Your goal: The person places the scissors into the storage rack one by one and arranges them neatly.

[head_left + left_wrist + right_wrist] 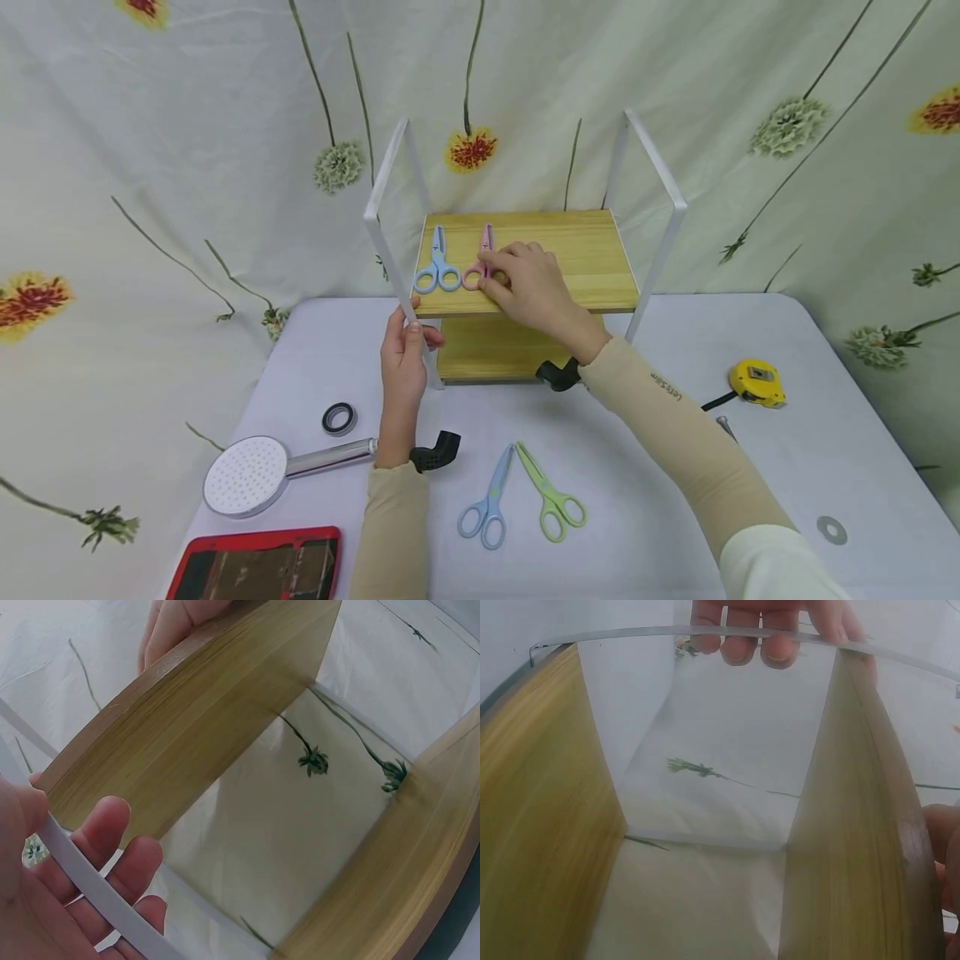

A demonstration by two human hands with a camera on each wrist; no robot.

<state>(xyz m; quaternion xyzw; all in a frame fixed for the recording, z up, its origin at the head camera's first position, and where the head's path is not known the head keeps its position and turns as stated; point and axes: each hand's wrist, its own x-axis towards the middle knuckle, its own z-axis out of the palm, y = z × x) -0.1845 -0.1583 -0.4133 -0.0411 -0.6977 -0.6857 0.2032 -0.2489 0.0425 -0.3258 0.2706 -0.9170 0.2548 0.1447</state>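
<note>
A two-tier shelf with wooden boards (581, 250) and white metal frames stands at the table's back. My left hand (405, 362) holds its left front post (105, 885), fingers behind the white bar and thumb in front, beside the upper board's corner. Over the upper board, my right hand (534, 287) pinches the handle of pink scissors (487, 239), covering part of the right loop. Those scissors lie with blades pointing to the back. Just left of them lie light blue scissors (437, 268), pointing the same way. The right wrist view shows mostly the shelf's underside, with the scissors hidden.
Another pair of blue scissors (491, 504) and green scissors (551, 496) lie before the shelf, tips close together. At left are a shower head (246, 477), a black ring (339, 418) and a red-edged case (262, 533). A yellow tape measure (757, 383) and grey washer (832, 530) lie right.
</note>
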